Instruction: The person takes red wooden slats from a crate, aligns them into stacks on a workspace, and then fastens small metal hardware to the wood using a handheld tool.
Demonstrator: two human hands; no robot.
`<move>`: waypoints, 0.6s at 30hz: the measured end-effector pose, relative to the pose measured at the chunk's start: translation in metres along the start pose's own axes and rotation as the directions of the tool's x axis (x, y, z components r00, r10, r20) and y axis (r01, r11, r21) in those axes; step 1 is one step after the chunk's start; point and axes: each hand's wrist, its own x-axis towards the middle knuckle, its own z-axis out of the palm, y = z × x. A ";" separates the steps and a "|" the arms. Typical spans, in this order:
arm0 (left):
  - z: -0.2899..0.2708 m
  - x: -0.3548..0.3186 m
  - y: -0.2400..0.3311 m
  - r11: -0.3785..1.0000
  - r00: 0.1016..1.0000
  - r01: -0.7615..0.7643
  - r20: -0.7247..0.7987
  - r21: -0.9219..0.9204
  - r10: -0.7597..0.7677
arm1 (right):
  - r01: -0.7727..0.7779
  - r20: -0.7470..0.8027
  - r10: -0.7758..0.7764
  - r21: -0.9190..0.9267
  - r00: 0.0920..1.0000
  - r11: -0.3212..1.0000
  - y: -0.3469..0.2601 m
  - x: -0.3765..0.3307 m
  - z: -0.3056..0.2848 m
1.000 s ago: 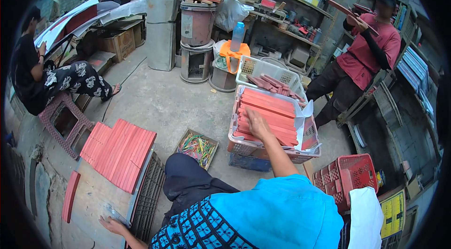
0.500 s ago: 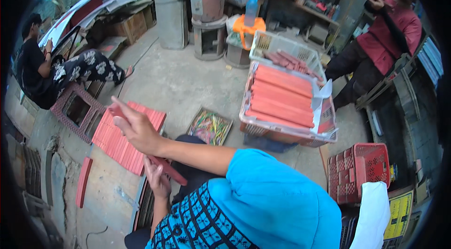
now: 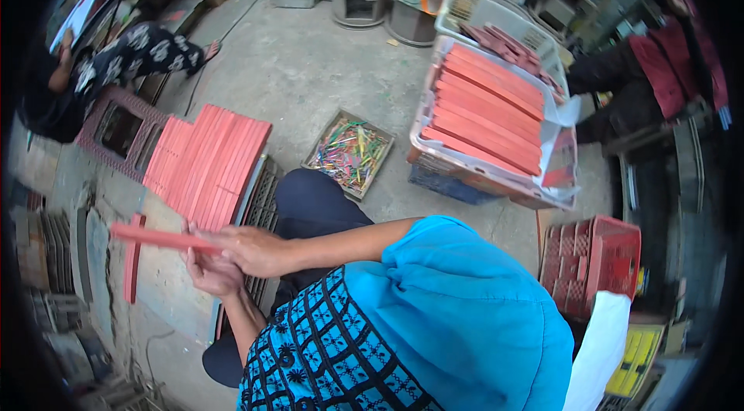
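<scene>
A long red strip [image 3: 159, 238], like a painted wooden slat, is held between my two hands above the low work board, its free end pointing left. My right hand [image 3: 256, 250] reaches over from the right and closes on the strip's near end. Below it, my left hand [image 3: 213, 275] is turned partly palm up, its fingers curled against the same end. Just beyond, a row of similar red strips [image 3: 209, 167] lies side by side on the board [image 3: 174, 306]. One single strip [image 3: 133, 275] rests apart at the board's left, passing under the held one.
A shallow tray [image 3: 370, 178] of small multicoloured sticks sits on the floor ahead. To its right, a crate [image 3: 434, 149] holds stacked red strips. A red basket [image 3: 570, 268] stands at my right. One person [image 3: 58, 93] sits far left; another [image 3: 659, 70] is far right.
The strip has swung from a steep slant to nearly level and lower over the board. My right hand has come down beside my left. The view has tilted downward.
</scene>
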 end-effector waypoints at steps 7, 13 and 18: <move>-0.022 0.033 0.012 0.851 0.973 -0.121 -0.107 0.511 0.203 | -0.318 -0.320 0.319 0.056 0.892 0.946 0.060 0.029 -0.089; -0.090 0.089 0.001 0.769 0.927 -0.047 -0.259 0.637 0.272 | -0.380 -0.509 0.325 -0.005 0.797 0.925 0.197 0.074 -0.142; -0.129 0.149 -0.026 0.594 0.954 -0.007 -0.172 0.804 0.244 | -0.635 -0.411 0.589 0.030 0.696 0.772 0.258 0.103 -0.149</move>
